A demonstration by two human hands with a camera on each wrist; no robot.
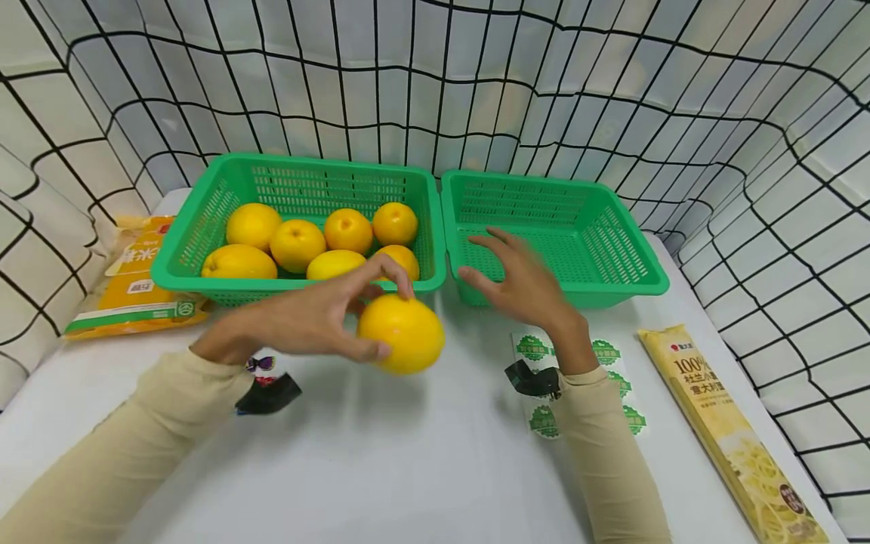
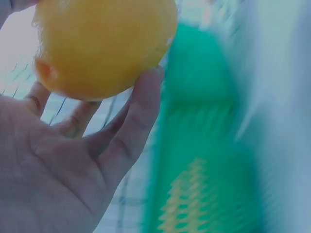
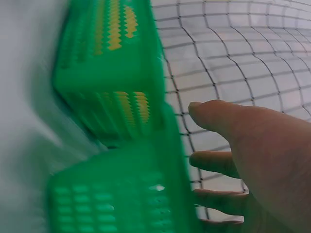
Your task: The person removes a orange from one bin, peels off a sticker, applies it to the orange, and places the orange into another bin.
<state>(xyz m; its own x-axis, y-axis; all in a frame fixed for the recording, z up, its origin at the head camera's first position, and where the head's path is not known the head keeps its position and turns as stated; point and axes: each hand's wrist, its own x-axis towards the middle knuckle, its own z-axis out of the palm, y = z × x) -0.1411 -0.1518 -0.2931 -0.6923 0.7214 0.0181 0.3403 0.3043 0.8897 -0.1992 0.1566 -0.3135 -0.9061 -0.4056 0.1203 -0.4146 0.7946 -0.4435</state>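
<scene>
My left hand holds a large yellow-orange orange between thumb and fingers, above the white table and in front of the left green basket. In the left wrist view the same orange sits at the curved fingertips, off the palm. Inside the left basket lie several more yellow and orange citrus fruits. My right hand hovers over the front of the right green basket, fingers spread and holding nothing. No fruit shows in that basket.
An orange-and-yellow food bag lies left of the baskets. A sheet of green round stickers is under my right forearm, with a yellow noodle packet to its right. Small wrapped items lie by my left wrist. Black netting surrounds the table.
</scene>
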